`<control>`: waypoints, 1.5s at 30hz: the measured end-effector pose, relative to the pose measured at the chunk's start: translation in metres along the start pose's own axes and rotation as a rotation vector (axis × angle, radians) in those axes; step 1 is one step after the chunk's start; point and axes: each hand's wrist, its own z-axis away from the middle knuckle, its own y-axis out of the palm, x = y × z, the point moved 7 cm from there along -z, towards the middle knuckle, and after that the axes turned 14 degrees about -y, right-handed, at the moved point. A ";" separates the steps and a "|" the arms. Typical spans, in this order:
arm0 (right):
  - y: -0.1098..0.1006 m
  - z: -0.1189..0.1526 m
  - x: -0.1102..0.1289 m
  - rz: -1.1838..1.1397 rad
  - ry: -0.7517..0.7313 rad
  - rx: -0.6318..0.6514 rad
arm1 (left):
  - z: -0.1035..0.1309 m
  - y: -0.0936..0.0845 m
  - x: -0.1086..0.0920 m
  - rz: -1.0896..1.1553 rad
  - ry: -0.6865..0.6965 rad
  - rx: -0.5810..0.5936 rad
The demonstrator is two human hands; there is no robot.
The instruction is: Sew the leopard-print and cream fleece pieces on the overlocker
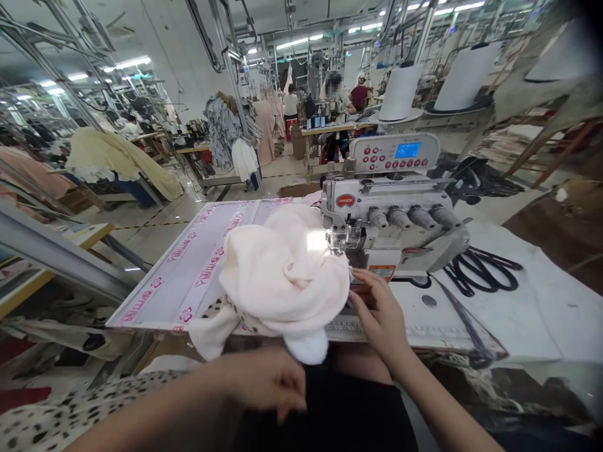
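A bunched cream fleece cloth (pixel 277 276) lies on the table in front of the sewing machine (pixel 386 207), its right edge near the lit needle area. At that edge is my right hand (pixel 379 311), thumb and fingers closed on the fabric just below the machine's foot. My left hand (pixel 268 383) is blurred, low in front of the table edge and above my lap, its fingers curled; whether it holds anything is too smeared to tell. Some spotted fabric shows under the fleece at its lower left.
Black-handled scissors (pixel 485 270) rest on the table right of the machine. Large white thread cones (pixel 400 91) stand behind it. Spotted fabric (pixel 103 408) hangs at the lower left. People work at distant tables among racks of garments.
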 end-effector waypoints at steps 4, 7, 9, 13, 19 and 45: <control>0.038 0.026 -0.006 -0.460 0.267 0.010 | 0.022 -0.001 -0.059 -0.243 0.518 -0.323; 0.058 0.028 0.001 -0.736 0.318 -0.012 | 0.021 -0.030 -0.068 -0.483 0.539 -0.931; 0.067 0.029 0.003 -0.852 0.377 -0.022 | 0.010 -0.048 -0.060 -0.648 0.448 -1.140; 0.080 0.036 0.000 -0.960 0.577 0.067 | 0.007 -0.081 -0.052 -0.673 0.472 -1.122; 0.099 0.028 -0.004 -1.017 0.601 0.047 | 0.024 -0.133 -0.080 -0.335 0.230 -1.169; 0.058 0.044 -0.007 -0.970 0.559 -0.120 | -0.026 -0.087 -0.107 -1.049 0.489 -0.783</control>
